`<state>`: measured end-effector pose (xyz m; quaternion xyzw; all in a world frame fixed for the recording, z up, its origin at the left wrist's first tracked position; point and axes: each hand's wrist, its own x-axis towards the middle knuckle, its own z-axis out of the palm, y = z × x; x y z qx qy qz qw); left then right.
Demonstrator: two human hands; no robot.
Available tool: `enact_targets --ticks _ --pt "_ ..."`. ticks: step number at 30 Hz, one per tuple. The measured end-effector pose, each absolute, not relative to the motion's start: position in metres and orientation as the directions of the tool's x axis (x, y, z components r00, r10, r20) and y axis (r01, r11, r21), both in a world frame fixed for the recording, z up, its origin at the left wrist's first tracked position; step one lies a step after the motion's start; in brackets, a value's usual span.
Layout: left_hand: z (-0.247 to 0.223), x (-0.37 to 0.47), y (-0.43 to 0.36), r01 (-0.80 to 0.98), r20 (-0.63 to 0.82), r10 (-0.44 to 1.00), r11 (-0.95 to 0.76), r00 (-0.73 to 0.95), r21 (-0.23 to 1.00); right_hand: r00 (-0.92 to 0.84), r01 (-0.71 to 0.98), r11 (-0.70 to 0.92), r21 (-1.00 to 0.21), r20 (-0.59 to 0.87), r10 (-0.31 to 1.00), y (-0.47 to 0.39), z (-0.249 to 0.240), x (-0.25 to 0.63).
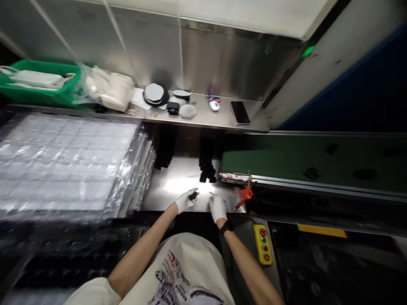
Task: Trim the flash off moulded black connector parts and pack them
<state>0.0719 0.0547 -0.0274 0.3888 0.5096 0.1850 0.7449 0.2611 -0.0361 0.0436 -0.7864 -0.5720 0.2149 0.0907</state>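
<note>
In white gloves, both my hands are over the bare metal worktop [178, 186]. My left hand [185, 201] is closed on a small black part [193, 195], held between thumb and fingers. My right hand [218, 208] is closed around a slim pen-like tool [225, 201]; blur hides its exact kind. Beyond the hands, a row of black parts [207, 167] lies on the metal, and another dark row [164, 156] lies farther left. An orange air blow gun [244, 195] is just right of my right hand.
At left rise stacked clear plastic trays [63, 161]. A green conveyor belt [270, 159] carrying a few black parts runs off right. A shelf [203, 120] behind holds a green bin [41, 95], a phone [240, 112] and small items. A yellow button box [263, 245] sits lower right.
</note>
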Motion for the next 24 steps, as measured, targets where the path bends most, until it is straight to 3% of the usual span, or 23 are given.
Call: enact_targets --ticks 3,5,6,8,11,15,20,23,24 --pt "-0.042 0.101 0.080 0.367 -0.593 0.713 0.473 0.374 0.801 0.274 0.887 -0.291 -0.359 -0.100 0.957 -0.044 0.082 0.310" --pt "-0.052 0.113 0.093 0.501 -0.548 0.749 0.334 0.373 0.799 0.435 0.866 -0.403 -0.298 0.048 0.899 -0.037 0.122 0.383" --pt "-0.055 0.117 0.098 0.552 -0.521 0.764 0.264 0.380 0.791 0.624 0.774 -0.574 -0.267 0.178 0.761 -0.031 0.145 0.428" --pt "-0.061 0.118 0.103 0.628 -0.470 0.787 0.137 0.400 0.766 0.781 0.620 -0.745 -0.247 0.285 0.556 -0.015 0.187 0.521" --pt "-0.068 0.113 0.102 0.690 -0.416 0.805 0.013 0.422 0.724 0.893 0.437 -0.869 -0.234 0.233 0.386 0.011 0.216 0.626" --pt "-0.082 0.103 0.097 0.712 -0.383 0.831 -0.024 0.404 0.701 0.892 0.452 -0.872 -0.188 0.079 0.446 0.032 0.194 0.671" --pt "-0.101 0.102 0.098 0.666 -0.348 0.853 0.001 0.388 0.746 0.807 0.586 -0.787 -0.193 0.055 0.588 0.036 0.190 0.657" --pt "-0.112 0.108 0.101 0.599 -0.334 0.865 0.050 0.374 0.799 0.777 0.629 -0.734 -0.256 0.236 0.584 0.017 0.207 0.591" --pt "-0.116 0.111 0.102 0.570 -0.332 0.870 0.074 0.365 0.819 0.736 0.673 -0.658 -0.338 0.391 0.552 0.007 0.208 0.552"
